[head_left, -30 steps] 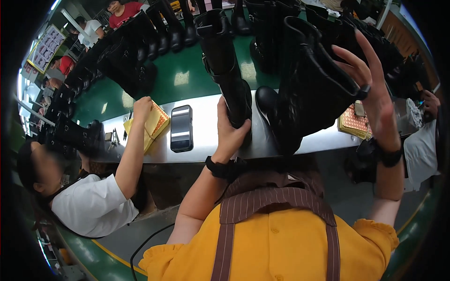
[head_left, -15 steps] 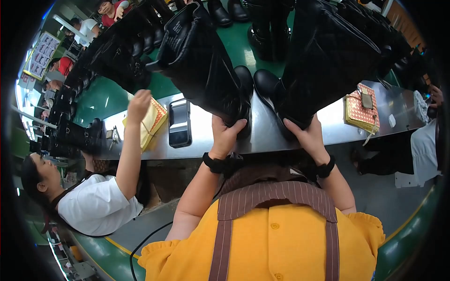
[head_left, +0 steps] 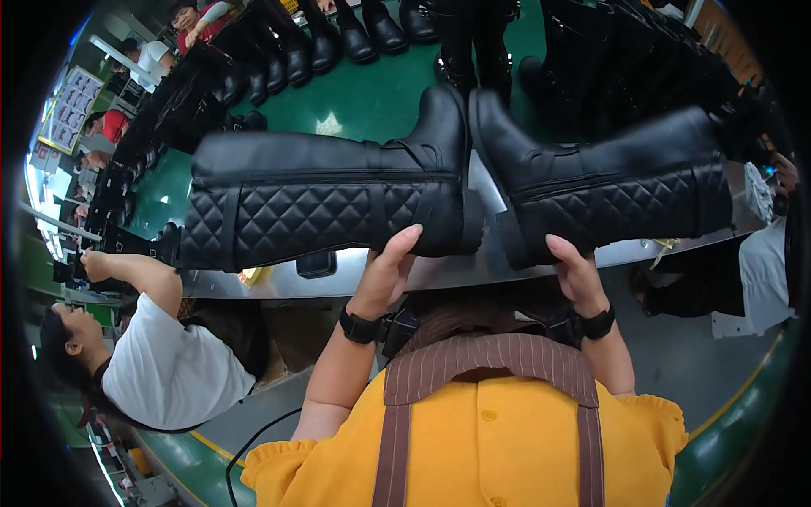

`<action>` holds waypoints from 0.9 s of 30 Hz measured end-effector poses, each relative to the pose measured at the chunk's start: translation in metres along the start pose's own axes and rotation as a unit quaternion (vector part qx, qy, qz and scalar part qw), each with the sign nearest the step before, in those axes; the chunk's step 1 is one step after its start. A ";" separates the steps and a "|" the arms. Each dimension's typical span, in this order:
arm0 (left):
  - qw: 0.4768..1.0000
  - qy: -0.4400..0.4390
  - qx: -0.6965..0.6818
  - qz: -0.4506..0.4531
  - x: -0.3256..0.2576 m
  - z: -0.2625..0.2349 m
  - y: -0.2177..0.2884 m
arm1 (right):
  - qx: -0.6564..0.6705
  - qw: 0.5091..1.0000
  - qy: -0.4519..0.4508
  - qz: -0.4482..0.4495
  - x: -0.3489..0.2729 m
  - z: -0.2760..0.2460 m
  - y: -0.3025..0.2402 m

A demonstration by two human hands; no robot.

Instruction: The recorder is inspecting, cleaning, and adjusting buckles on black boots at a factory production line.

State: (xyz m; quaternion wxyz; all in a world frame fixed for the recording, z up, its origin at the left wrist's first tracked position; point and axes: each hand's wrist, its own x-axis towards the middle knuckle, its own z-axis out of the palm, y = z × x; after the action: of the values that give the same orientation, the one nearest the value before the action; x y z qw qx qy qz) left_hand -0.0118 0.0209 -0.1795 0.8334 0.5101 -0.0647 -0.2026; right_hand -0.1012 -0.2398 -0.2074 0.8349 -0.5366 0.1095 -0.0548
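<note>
Two tall black boots with quilted shafts lie tilted sideways in front of me, their soles facing each other. My left hand [head_left: 388, 269] grips the left boot [head_left: 304, 198] near its heel, thumb on top and the other fingers hidden beneath. Its shaft stretches out to the left. The right boot [head_left: 621, 186] is held the same way near its heel by my right hand [head_left: 578, 275], its shaft pointing right. Both toes point away from me, and a long zip runs along each shaft.
Below the boots runs a metal table edge [head_left: 456, 272]. A dark tray [head_left: 316, 264] and yellow papers [head_left: 253, 276] show partly under the left shaft. More black boots [head_left: 363, 38] stand on the green surface [head_left: 338, 101] beyond. A co-worker in white [head_left: 173, 363] is at my left.
Both boots have swung from upright down to the sides, shafts outward, now showing their quilted sides. My hands stay at the heels. The co-worker's arm at left has moved away to the left.
</note>
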 end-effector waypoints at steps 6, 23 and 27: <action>0.968 -0.150 -0.198 -0.036 0.010 0.025 -0.001 | 0.183 0.979 -0.048 -0.076 -0.008 -0.002 -0.004; 0.968 -0.166 -0.173 -0.071 0.004 0.020 -0.024 | 0.182 0.981 -0.053 -0.034 -0.004 -0.008 0.007; 0.977 -0.138 -0.134 -0.094 0.011 0.010 -0.030 | 0.119 0.991 -0.017 -0.061 0.003 -0.005 0.001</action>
State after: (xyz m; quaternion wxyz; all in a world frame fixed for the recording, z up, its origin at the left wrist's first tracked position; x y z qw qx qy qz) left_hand -0.0132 -0.0034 -0.2018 0.8543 0.3647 -0.1029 -0.3557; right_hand -0.0998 -0.2445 -0.2106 0.8897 -0.4400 0.0548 -0.1089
